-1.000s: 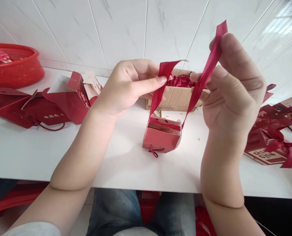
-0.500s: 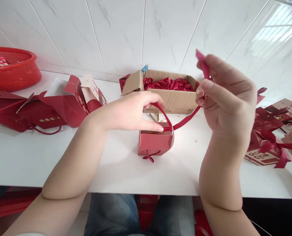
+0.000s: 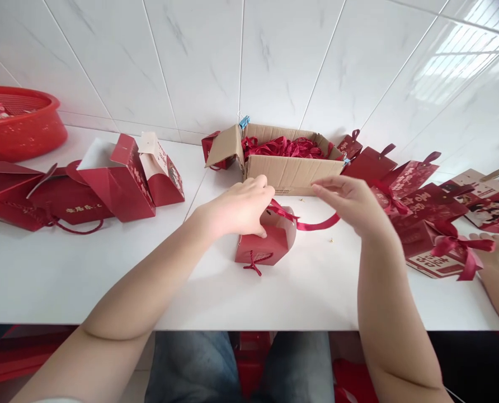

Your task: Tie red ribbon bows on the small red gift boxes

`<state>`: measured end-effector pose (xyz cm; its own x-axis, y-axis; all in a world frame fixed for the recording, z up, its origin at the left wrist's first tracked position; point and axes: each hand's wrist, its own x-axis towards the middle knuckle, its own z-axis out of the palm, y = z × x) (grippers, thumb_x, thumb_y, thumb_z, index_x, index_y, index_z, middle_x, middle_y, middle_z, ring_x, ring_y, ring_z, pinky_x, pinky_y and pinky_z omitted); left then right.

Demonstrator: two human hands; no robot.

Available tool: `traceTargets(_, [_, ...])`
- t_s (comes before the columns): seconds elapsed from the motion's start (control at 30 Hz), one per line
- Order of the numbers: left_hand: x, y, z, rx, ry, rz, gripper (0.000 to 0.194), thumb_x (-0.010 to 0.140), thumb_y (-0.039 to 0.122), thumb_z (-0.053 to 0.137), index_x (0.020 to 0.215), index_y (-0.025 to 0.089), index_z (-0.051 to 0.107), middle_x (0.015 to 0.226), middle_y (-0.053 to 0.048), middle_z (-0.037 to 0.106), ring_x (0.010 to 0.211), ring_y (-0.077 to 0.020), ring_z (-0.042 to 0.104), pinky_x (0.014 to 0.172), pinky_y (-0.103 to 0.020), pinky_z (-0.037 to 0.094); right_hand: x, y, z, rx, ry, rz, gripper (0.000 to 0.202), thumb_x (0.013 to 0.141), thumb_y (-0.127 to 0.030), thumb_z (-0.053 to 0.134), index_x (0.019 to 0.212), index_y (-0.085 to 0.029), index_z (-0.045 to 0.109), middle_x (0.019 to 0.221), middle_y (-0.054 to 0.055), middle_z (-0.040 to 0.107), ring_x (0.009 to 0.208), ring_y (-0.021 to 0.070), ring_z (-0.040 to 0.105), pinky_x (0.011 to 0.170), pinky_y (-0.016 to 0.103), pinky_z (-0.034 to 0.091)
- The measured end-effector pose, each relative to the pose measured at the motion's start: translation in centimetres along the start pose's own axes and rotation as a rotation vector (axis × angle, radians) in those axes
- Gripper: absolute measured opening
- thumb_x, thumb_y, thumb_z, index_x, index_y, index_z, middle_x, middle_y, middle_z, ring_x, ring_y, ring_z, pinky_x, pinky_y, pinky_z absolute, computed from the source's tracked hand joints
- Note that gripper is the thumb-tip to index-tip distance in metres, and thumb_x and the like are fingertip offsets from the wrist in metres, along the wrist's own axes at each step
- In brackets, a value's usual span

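Note:
A small red gift box (image 3: 262, 246) stands on the white table, with a twisted cord handle (image 3: 253, 263) on its front. My left hand (image 3: 247, 210) is closed over its upper left part, thumb on the front side and fingers curled over the top. A red ribbon (image 3: 316, 225) comes out of the box top and curves right until it disappears behind my right hand (image 3: 345, 201). That hand hovers right of the box, fingers stretched forward and thumb slightly apart. Its far fingers are partly hidden, and no grip on the ribbon shows.
Behind the box stands a cardboard carton (image 3: 295, 174) of red ribbons. Several red boxes (image 3: 119, 184) line the left, beside a red plastic basket (image 3: 23, 131). More boxes (image 3: 434, 212) crowd the right, near another person's hand (image 3: 495, 252). Tiny gold fasteners (image 3: 332, 240) lie on the table.
My right hand has come down from where it held the ribbon end raised, and the ribbon sags lower. My left hand has shifted from the ribbon loop onto the box top.

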<state>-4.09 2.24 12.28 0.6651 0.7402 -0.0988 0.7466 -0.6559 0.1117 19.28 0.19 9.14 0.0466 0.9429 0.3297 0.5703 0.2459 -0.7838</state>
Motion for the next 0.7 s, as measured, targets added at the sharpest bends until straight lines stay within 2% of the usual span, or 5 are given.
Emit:
traceTargets(0.13, [0.1,0.0,-0.1,-0.005,-0.067,0.049,0.032,0.069,0.039,0.067,0.080,0.021,0.043,0.089,-0.005,0.056,0.084,-0.0235,0.055,0.060,-0.030,0.036,-1.4,2.8,2.0,0.053,0.170,-0.072,0.038,0.080,-0.046,0.066,0.111,-0.024,0.063,0.124,0.010,0.063,0.123,0.0272,0.054,0.108,0.052,0.038])
traceTargets(0.27, [0.1,-0.1,-0.2,-0.106,-0.151,0.003,0.029,0.068,0.038,0.065,0.079,0.022,0.044,0.081,-0.004,0.059,0.067,-0.0203,0.055,0.051,-0.030,0.032,-3.0,2.6,4.4,0.313,-0.063,-0.018,0.030,0.087,-0.049,0.057,0.101,-0.023,0.062,0.104,0.007,0.068,0.103,0.0223,0.063,0.094,0.040,0.049])
traceTargets(0.4, [0.4,-0.6,-0.4,-0.219,-0.154,-0.010,0.033,0.072,0.050,0.060,0.078,0.021,0.046,0.078,-0.004,0.059,0.061,-0.0180,0.053,0.049,-0.030,0.031,-4.0,1.8,5.9,0.374,-0.247,0.080,0.033,0.086,-0.056,0.054,0.088,-0.023,0.055,0.084,0.002,0.064,0.070,0.0157,0.060,0.064,0.030,0.050])
traceTargets(0.5, [0.7,-1.4,-0.4,-0.360,-0.162,0.024,0.034,0.077,0.054,0.055,0.078,0.021,0.045,0.078,-0.002,0.057,0.062,-0.0163,0.050,0.052,-0.029,0.032,-4.2,1.8,6.2,0.399,-0.295,0.158,0.040,0.088,-0.061,0.047,0.078,-0.021,0.049,0.066,-0.003,0.052,0.051,0.0094,0.044,0.047,0.024,0.037])
traceTargets(0.7, [1.3,-2.7,0.0,-0.770,-0.179,0.012,0.018,0.076,0.027,0.055,0.086,0.022,0.040,0.086,0.000,0.051,0.068,-0.0131,0.046,0.057,-0.026,0.034,-4.5,1.7,6.8,0.431,-0.303,0.180,0.043,0.082,-0.056,0.059,0.067,-0.019,0.045,0.063,-0.005,0.044,0.053,0.0066,0.035,0.049,0.022,0.028])
